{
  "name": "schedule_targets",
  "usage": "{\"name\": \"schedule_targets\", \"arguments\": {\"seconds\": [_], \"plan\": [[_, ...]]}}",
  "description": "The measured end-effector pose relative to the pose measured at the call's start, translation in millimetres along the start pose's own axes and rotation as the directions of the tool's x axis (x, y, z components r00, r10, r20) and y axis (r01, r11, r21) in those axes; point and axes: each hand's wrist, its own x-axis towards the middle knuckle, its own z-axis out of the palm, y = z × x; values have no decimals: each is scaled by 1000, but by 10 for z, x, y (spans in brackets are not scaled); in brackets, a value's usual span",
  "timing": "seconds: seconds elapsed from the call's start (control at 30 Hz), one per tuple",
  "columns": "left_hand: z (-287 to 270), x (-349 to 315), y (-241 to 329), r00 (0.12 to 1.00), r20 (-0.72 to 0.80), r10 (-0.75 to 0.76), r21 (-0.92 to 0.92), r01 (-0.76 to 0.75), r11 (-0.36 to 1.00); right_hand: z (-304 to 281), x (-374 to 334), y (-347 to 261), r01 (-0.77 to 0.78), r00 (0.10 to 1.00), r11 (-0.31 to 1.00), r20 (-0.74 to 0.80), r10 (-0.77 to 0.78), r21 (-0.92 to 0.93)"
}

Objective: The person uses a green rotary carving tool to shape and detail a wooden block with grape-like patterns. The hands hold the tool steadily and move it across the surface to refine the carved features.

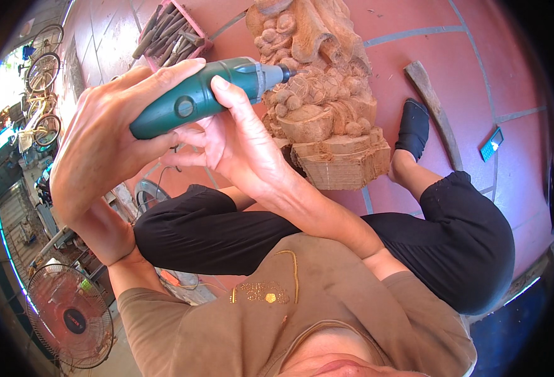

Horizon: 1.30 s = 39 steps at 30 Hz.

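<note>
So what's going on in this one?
A person sitting on the tiled floor holds a green rotary tool with both hands: the left hand wraps its rear, and the right hand has its thumb near the front. The tool's tip points over a deeply carved block of wood; whether it touches the surface, I cannot tell.

The drill (192,94) is dark green with a grey nose (268,77), the carving (319,94) orange-brown, the floor (437,69) pinkish-red with grey lines (415,34), the trousers (208,229) black, the shirt (333,283) brown with gold dots (255,291).
</note>
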Motion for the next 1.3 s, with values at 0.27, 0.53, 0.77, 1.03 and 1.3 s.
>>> {"name": "schedule_targets", "arguments": {"seconds": [0.27,0.53,0.77,1.03,1.3], "plan": [[38,16,-39,998,-35,56,31,-55,998,1,-10,-16,12,1000,1000,11,-12,-15],[26,45,-15,999,-14,47,-2,-47,999,-67,16,12,39,999,999,13,-39,-8],[-11,16,26,1000,1,-17,-55,17,998,-33,15,21,41,999,999,26,-41,-10],[-4,36,27,1000,14,-8,-28,8,1000,-51,4,18,46,999,999,18,-47,4],[11,7,0,999,-22,47,23,-46,999,-51,-3,20,38,998,999,42,-38,-4]]}}
